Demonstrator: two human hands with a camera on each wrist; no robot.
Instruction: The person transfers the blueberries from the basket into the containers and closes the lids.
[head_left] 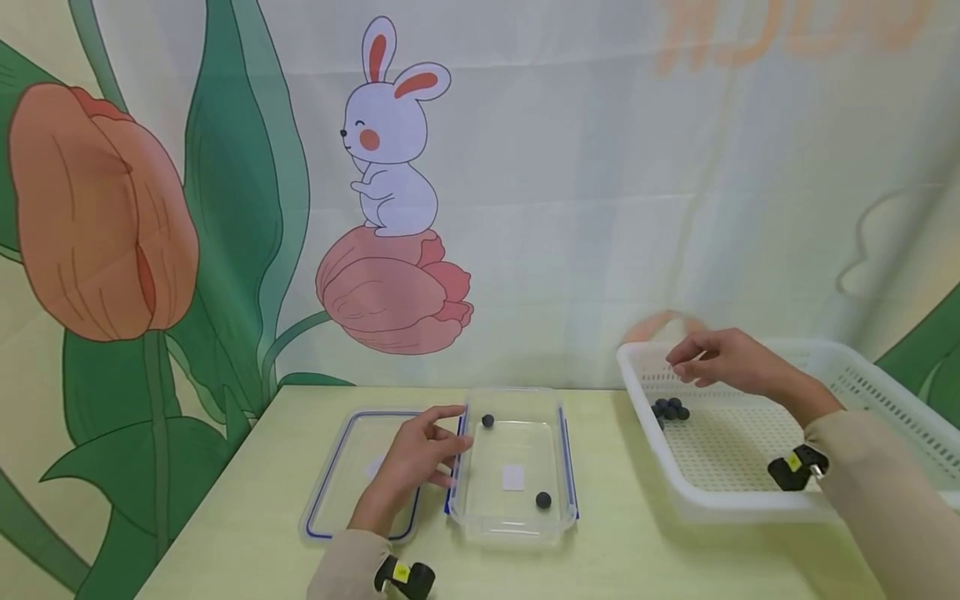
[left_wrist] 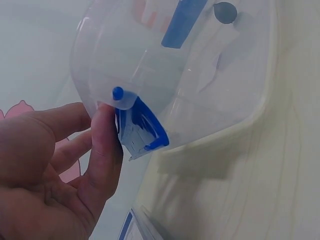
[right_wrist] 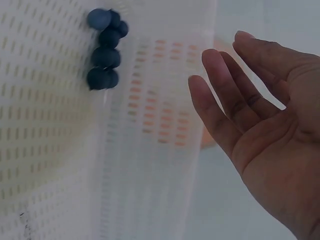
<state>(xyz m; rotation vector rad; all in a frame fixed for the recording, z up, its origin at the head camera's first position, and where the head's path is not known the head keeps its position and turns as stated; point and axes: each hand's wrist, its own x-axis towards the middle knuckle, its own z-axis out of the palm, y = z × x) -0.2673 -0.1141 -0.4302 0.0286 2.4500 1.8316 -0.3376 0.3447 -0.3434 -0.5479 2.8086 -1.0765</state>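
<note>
My left hand (head_left: 414,457) holds the left edge of a clear plastic food container (head_left: 516,527), thumb at the rim beside a blue side latch (left_wrist: 142,125) in the left wrist view. Inside the container lie one blueberry (head_left: 488,421) at the back left and another blueberry (head_left: 543,500) at the front right. My right hand (head_left: 720,362) hovers over the back left part of a white perforated basket (head_left: 750,502), fingers loosely bent with nothing between them. Below it, several blueberries (right_wrist: 105,57) cluster against the basket's left wall.
The container's lid (head_left: 322,492), with a blue seal, lies flat on the table (head_left: 247,508) at the left, partly under my left hand. A printed curtain (head_left: 555,200) with a rabbit and tulips hangs right behind the table. A pale square (head_left: 513,477) shows on the container's floor.
</note>
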